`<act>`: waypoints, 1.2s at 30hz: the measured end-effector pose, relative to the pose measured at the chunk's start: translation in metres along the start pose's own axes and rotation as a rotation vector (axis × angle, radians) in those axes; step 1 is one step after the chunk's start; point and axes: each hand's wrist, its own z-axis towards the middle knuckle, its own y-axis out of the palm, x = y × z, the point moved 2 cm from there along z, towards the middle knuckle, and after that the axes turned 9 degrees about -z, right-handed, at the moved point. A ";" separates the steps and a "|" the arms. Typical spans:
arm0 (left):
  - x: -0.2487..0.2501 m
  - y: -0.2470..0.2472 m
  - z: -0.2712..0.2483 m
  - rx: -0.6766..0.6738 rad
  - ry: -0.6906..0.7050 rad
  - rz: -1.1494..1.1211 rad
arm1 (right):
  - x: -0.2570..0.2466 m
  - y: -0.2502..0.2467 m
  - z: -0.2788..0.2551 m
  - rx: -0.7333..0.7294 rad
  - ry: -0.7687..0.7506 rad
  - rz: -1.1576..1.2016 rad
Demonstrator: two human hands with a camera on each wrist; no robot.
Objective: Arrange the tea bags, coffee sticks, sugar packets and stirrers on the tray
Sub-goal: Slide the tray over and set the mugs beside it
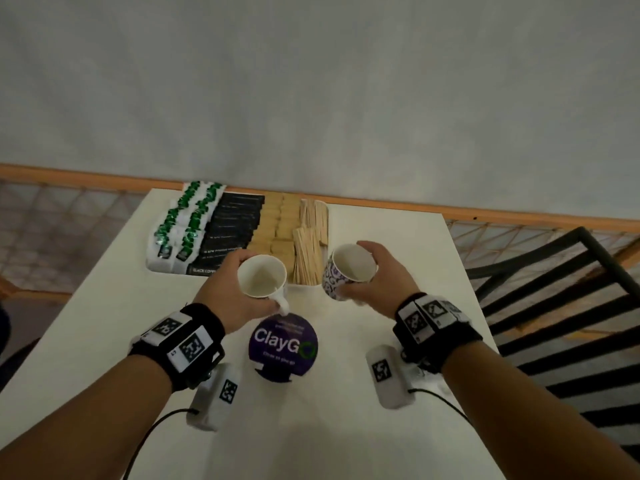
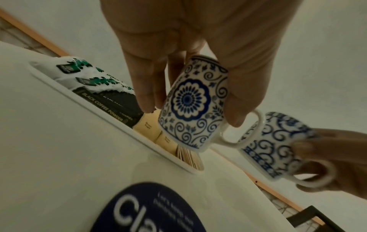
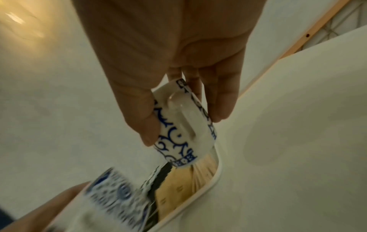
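Both hands up, a blue-patterned cup in each, gripped by the body from above. Left hand wraps left cup; right hand wraps right cup. Likely lifted to free table room. Tray at 12 o'clock holds tea bags, coffee sticks, sugar packets, stirrers in rows. Open table at 3 o'clock; chair beyond the edge
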 end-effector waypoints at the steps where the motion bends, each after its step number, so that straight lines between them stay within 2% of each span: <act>1: 0.000 -0.003 0.010 -0.006 0.010 -0.001 | 0.000 -0.002 0.020 0.017 0.033 -0.009; 8: -0.007 -0.002 0.066 -0.053 0.093 -0.008 | 0.025 -0.003 0.134 0.156 0.214 -0.065; 12: -0.007 0.001 0.089 -0.110 0.114 -0.027 | 0.035 0.005 0.179 0.187 0.207 -0.072; 18: -0.007 0.010 0.116 -0.102 0.134 -0.083 | 0.036 0.019 0.228 0.171 0.164 -0.055; 24: -0.005 0.022 0.130 -0.104 0.151 -0.107 | 0.038 0.025 0.252 0.147 0.154 -0.031; 30: 0.000 0.033 0.135 -0.111 0.155 -0.101 | 0.046 0.021 0.254 0.111 0.183 -0.007; 36: 0.002 0.044 0.134 -0.125 0.140 -0.098 | 0.062 0.004 0.234 0.184 0.228 -0.080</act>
